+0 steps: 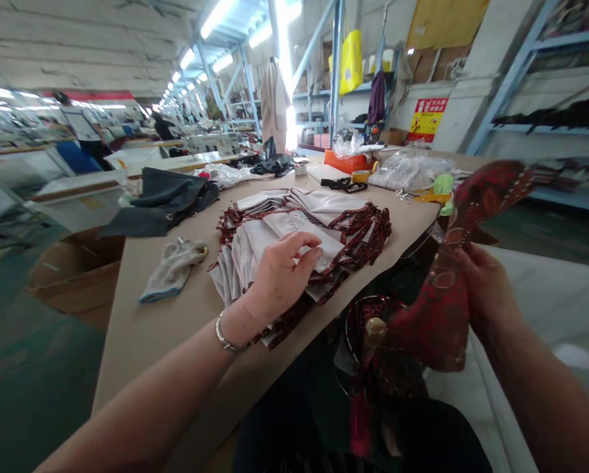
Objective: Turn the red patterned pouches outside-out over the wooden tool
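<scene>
**Head view: one piece up in the right hand, left hand parked over the stack**

So the right hand [491, 286] has the red piece [436, 309], a patterned bit of cloth, up off the table [141, 348]. Fingers are clamped on its narrow middle, thumb across the face we can see. One end flares out above the fingers, the wide part hangs below them, and it's a bit blurred.

Left hand [287, 272] is a different story. It's over the stack [255, 243] of pale pieces with red edges, which fans out under and beyond the fingers on both sides. Thumb and index tips sit close together, the rest curled in. Can't tell if they're touching the top piece or pinching anything, sorry.

Around that: a glove [173, 269] lies off to the left of the left fingers, with a dark cloth [171, 197] farther out past it. Below the right fingers, past the table edge, there's a hoop [346, 336] and more red cloth [397, 378], too murky to sort out.

My read on the step: it's one-piece-at-a-time handling, with the right hand doing the carrying and the left minding the stack. I'd guess the next move calls for a firm right grip, since the piece looks floppy, and a light left touch so the layers under those fingers don't slide.
</scene>
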{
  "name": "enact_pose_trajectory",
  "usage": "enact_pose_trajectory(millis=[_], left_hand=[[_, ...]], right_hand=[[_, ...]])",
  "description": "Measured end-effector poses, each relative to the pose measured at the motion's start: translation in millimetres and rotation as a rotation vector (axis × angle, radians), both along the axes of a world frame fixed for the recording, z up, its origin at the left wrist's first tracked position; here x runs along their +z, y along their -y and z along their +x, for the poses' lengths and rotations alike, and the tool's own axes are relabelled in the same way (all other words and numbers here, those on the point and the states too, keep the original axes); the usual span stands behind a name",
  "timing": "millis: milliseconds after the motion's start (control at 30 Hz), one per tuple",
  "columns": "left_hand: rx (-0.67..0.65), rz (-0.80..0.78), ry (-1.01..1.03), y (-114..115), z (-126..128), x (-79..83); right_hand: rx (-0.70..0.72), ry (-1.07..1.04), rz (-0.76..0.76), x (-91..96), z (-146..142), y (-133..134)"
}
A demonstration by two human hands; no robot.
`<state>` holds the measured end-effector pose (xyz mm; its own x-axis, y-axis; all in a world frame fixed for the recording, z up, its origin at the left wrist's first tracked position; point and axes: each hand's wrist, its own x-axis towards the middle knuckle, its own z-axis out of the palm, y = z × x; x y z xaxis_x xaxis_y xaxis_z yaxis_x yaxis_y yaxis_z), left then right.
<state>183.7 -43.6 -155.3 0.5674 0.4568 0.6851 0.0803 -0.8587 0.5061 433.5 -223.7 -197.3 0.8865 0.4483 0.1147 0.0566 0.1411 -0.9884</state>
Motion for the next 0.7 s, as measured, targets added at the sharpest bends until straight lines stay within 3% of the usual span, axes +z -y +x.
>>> enact_pose_trajectory(millis=[67, 167, 233, 300, 367, 567, 700], left_hand=[[-0.053, 0.130, -0.167, -14, 8, -2.8], [-0.139, 0.316, -0.464, -16, 22, -7.9], [-0.114, 0.403, -0.621, -13, 32, -7.6], [-0.042, 0.454, -0.706, -11, 46, -3.9], [0.021, 0.473, -0.769, -15, 64, 1.9], [0.081, 0.358, -1.063, -31, 125, 12.5], [0.071, 0.329, -1.132, -31, 146, 10.5]], right_hand=[[-0.001, 0.122, -0.263, -34.7, 17, 7], [-0.038, 0.311, -0.617, -113.9, 33, 18], [-0.062, 0.327, -0.698, -158.8, 35, 19], [-0.054, 0.333, -0.689, -181.5, 32, 13], [-0.017, 0.373, -0.633, -179.2, 24, -1], [0.170, 0.473, -0.343, -114.0, -8, -51], [0.214, 0.458, -0.317, -106.0, -28, -52]])
